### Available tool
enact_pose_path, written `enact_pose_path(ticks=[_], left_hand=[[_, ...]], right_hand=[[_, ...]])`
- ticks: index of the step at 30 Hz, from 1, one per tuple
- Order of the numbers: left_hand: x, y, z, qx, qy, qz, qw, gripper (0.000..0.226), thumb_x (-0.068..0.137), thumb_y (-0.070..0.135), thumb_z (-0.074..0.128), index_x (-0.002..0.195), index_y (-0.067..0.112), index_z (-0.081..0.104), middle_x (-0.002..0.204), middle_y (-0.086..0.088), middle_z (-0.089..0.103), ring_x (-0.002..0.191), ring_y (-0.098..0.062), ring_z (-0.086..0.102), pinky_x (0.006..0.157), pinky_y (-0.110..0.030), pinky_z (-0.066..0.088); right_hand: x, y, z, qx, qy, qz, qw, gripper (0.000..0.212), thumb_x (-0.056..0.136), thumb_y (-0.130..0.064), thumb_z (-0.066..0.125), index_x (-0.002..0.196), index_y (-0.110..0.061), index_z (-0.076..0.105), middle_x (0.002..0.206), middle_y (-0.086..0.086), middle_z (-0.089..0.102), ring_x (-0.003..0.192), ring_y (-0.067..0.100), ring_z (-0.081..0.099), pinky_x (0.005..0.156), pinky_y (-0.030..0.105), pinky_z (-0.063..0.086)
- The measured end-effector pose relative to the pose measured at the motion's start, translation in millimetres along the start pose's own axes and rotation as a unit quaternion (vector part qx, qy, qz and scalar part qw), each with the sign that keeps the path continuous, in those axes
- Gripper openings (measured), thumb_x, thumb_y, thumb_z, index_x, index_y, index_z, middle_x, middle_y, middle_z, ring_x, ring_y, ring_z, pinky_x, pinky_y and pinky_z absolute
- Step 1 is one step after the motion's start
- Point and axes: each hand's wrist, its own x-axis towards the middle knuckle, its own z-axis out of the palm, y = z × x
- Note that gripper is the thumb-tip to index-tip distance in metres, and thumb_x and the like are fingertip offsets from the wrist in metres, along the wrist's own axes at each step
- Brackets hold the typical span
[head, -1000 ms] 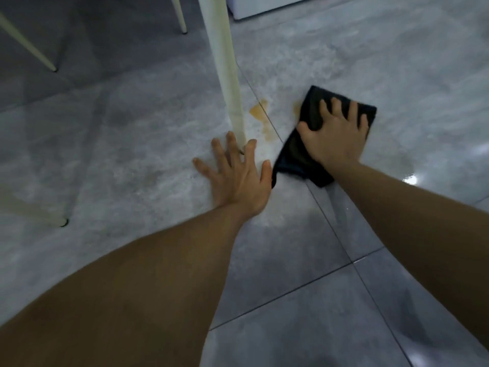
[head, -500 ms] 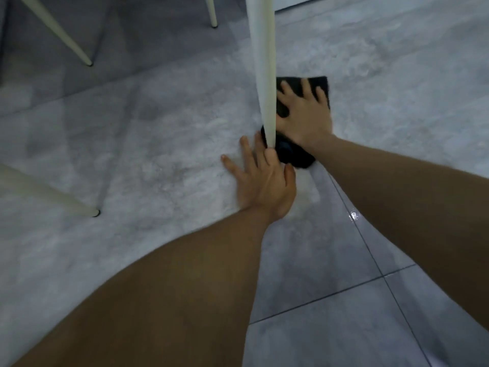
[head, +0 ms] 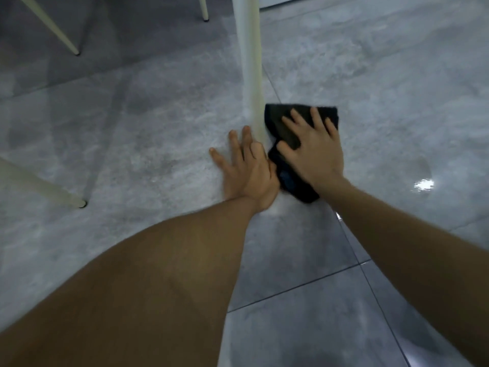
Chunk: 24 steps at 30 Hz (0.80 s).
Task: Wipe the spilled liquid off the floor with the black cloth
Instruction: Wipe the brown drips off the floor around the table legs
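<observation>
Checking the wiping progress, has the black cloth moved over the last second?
Yes. The cloth has slid left, from well right of the white leg to right against it.

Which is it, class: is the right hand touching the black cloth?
Touching: the head view shows the right hand pressed flat on the black cloth.

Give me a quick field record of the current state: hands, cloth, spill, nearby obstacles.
right hand: flat, fingers spread, pressing on the black cloth
left hand: flat on the floor, empty, beside the cloth
cloth: crumpled on the floor, right up against the white furniture leg
spill: no coloured liquid visible; any remainder would be hidden under the cloth
floor: grey tiles, glossy glare to the right
obstacles: the near leg between the two hands; three other pale legs further left and behind
</observation>
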Motion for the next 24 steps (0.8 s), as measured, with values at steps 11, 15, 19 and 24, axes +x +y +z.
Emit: enact_pose_path(ticks=[11, 15, 19, 24], left_hand=[[2, 0, 2, -0.013, 0.021, -0.009, 1.0, 0.052, 0.101, 0.041, 0.026, 0.137, 0.007, 0.039, 0.165, -0.015, 0.014, 0.153, -0.035, 0.002, 0.112, -0.073, -0.004], [-7, -6, 2, -0.026, 0.118, 0.048, 0.992, 0.034, 0.096, 0.043, 0.036, 0.11, 0.015, 0.05, 0.122, -0.013, 0.044, 0.119, -0.036, 0.043, 0.109, -0.068, 0.021], [-35, -7, 10, -0.036, 0.127, 0.102, 0.986, 0.041, 0.096, 0.048, 0.041, 0.124, 0.021, 0.053, 0.121, -0.01, 0.043, 0.121, -0.032, 0.042, 0.112, -0.064, 0.021], [-44, -1, 13, 0.005, 0.062, 0.064, 0.996, 0.059, 0.098, 0.059, 0.019, 0.155, 0.041, 0.025, 0.161, -0.006, 0.022, 0.151, -0.034, 0.009, 0.114, -0.07, -0.001]], right_hand=[[-26, 12, -9, -0.017, -0.003, 0.118, 0.993, 0.073, 0.086, -0.064, 0.037, 0.151, -0.031, 0.043, 0.161, -0.004, 0.035, 0.151, 0.032, 0.019, 0.12, 0.054, 0.014], [-114, 26, -19, -0.011, 0.006, 0.067, 0.998, 0.071, 0.086, -0.067, 0.04, 0.147, -0.033, 0.049, 0.157, -0.005, 0.041, 0.151, 0.029, 0.023, 0.121, 0.051, 0.016], [-107, 75, -34, -0.032, -0.006, 0.199, 0.979, 0.076, 0.085, -0.073, 0.036, 0.152, -0.035, 0.04, 0.162, -0.008, 0.031, 0.152, 0.027, 0.013, 0.122, 0.052, 0.011], [-54, 57, -22, -0.032, -0.017, 0.2, 0.979, 0.078, 0.087, -0.07, 0.031, 0.156, -0.033, 0.031, 0.166, -0.006, 0.022, 0.154, 0.03, 0.008, 0.122, 0.055, 0.006]])
